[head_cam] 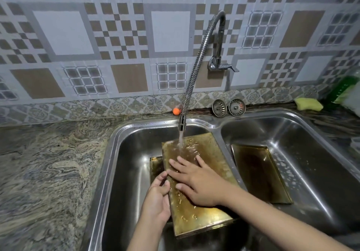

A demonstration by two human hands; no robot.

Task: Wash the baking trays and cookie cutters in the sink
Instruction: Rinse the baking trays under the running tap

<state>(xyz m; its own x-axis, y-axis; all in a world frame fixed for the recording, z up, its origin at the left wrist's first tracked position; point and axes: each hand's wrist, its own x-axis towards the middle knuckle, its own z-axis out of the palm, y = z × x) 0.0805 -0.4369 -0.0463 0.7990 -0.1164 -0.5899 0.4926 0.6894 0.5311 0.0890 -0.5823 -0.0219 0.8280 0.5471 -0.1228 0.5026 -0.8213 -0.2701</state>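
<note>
While the water ran from the flexible faucet (196,63) at the centre of the frame, I kept the gold baking tray (196,184) tilted, underside up, in the left basin (124,172) of the double steel sink, so the stream landed on its upper end and, I judged, would sheet down toward me. My left hand (155,198) gripped the tray's left edge, thumb curled over the rim and fingers behind it, out of sight, to keep it propped. My right hand (196,182) lay flat on the wet metal just below the stream, fingers straight and spread apart, rubbing rather than holding.

A second tray (156,166) showed only as a corner lying beneath the first, left of centre, so I could not say how clean it was. A third tray (261,174) sat open side up in the right basin (311,153), centre right; I took it as set aside there, though I could not tell whether it had been rinsed. I saw no cookie cutters anywhere.

Along the back ledge stood two sink strainers (228,107) on edge against the tiles and a small orange ball (176,111) beside the faucet hose. A yellow sponge (308,104) rested at upper right, well apart from my hands, with the divider and the right basin between.
</note>
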